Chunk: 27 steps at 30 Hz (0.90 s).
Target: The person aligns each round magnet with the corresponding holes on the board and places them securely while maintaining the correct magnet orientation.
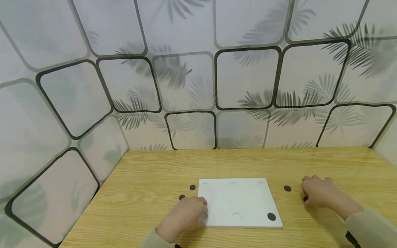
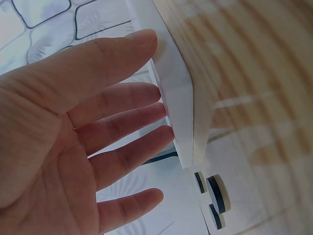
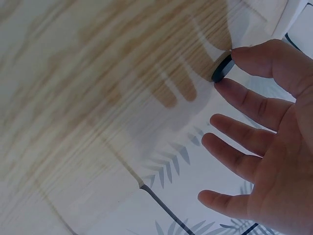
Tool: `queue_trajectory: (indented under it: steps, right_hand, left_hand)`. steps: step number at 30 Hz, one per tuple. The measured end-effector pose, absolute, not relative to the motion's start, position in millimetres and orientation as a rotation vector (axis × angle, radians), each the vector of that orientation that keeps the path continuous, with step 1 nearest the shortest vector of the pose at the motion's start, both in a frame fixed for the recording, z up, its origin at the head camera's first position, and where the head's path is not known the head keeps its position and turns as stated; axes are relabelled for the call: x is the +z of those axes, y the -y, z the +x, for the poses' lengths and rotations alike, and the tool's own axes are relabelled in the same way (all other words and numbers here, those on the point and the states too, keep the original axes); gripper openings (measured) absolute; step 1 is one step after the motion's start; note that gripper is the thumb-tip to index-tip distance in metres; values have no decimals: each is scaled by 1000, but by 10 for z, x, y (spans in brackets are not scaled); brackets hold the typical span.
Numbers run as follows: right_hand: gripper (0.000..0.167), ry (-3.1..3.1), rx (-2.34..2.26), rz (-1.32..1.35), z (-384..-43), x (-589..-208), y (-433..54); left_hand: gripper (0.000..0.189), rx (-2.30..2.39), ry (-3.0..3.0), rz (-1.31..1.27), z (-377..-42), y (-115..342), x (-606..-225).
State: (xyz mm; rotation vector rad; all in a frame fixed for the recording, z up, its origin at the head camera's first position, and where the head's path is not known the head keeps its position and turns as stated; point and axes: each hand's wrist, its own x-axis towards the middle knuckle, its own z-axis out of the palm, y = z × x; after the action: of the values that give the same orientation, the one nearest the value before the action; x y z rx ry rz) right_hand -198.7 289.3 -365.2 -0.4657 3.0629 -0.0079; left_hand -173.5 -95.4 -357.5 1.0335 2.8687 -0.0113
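A white board [image 1: 237, 199] with shallow round recesses lies on the table. One black disc [image 1: 271, 216] sits at its near right corner. My left hand [image 1: 186, 215] rests at the board's left edge; in the left wrist view its extended fingers [image 2: 132, 147] and thumb touch the board's side [image 2: 176, 93]. To the right of the board, my right hand [image 1: 322, 192] pinches another black disc [image 3: 223, 67] between thumb and index finger at the tabletop, while the other fingers stay spread.
Beyond my left hand lie loose black discs [image 1: 192, 187]; the left wrist view shows several thin discs [image 2: 217, 194] there. A single black disc [image 1: 287, 188] lies between the board and my right hand. A patterned wall [image 1: 190, 84] borders the wooden table [image 1: 148, 177] behind and at the left.
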Motion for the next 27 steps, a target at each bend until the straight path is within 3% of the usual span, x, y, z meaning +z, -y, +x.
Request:
queue_trajectory:
  steps: [27]
  right_hand:
    - [22,-3069,-32,-545,-1992,-3707,-2938]
  left_hand:
    - [20,-22,-2877,1012,-1750,939,-3599]
